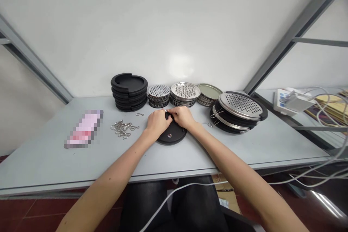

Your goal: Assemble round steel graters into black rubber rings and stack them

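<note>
Black disc [172,136] looks light and stiff, best gripped at its rim, where left hand [156,123] and right hand [182,116] pinch together.

2 hands: left hand [155,122], right hand [182,116]. 1 black disc [172,135] under them. 5 stacks: black rings [129,92], about 6 high; small perforated plates [158,96]; large perforated plates [185,92]; plain lids [208,94]; steel-and-black rings [239,110]. Other stack counts unclear. 1 pin pile [122,128], uncountable. 1 loose pin [139,114]. 1 pixelated packet [83,128].
</note>
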The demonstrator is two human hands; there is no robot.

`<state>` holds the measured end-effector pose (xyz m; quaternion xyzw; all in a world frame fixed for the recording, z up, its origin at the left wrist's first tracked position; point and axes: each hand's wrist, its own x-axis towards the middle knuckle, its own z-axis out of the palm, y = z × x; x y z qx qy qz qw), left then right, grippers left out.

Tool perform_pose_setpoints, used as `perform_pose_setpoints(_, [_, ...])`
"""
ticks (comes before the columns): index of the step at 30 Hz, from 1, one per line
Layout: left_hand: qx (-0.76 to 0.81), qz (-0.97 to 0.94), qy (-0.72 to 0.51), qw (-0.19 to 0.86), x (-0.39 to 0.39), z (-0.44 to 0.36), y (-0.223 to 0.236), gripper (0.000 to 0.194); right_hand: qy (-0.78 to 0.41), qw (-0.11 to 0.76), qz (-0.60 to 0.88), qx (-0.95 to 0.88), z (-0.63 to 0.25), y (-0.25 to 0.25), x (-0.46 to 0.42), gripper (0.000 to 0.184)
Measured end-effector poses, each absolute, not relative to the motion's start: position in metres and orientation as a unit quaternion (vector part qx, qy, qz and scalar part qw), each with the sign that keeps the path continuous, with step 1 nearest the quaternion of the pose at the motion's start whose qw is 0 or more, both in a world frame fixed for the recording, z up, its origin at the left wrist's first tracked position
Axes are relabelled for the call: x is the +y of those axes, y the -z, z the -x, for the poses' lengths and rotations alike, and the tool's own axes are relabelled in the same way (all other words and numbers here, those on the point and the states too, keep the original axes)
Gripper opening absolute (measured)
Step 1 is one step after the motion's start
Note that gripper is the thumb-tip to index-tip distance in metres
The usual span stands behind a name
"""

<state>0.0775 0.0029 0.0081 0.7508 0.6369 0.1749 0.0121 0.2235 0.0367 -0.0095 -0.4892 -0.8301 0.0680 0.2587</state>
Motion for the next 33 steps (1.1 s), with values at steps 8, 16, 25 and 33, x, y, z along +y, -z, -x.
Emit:
perform_pose_setpoints(8, [0.631, -0.757, -0.169, 0.011, 0.004, -0.075, -0.008, 0.028, -0.045, 0.229, 0.489, -0.841, -0.221, 0.006, 0.034, 0.037])
perform_pose_setpoints(16, [0.627, -0.76, -0.17, 0.028, 0.004, -0.072, -0.008, 0.027, -0.002, 0.19, 0.495, -0.848, -0.217, 0.006, 0.032, 0.036])
perform_pose_setpoints(25, [0.635, -0.757, -0.149, 0.043, 0.004, -0.072, -0.01, 0.029, 0.023, 0.132, 0.506, -0.852, -0.214, -0.003, 0.024, 0.033])
perform_pose_setpoints(33, [0.641, -0.75, -0.159, 0.043, 0.0, -0.072, -0.01, 0.028, 0.014, 0.119, 0.513, -0.85, -0.212, -0.006, 0.023, 0.032])
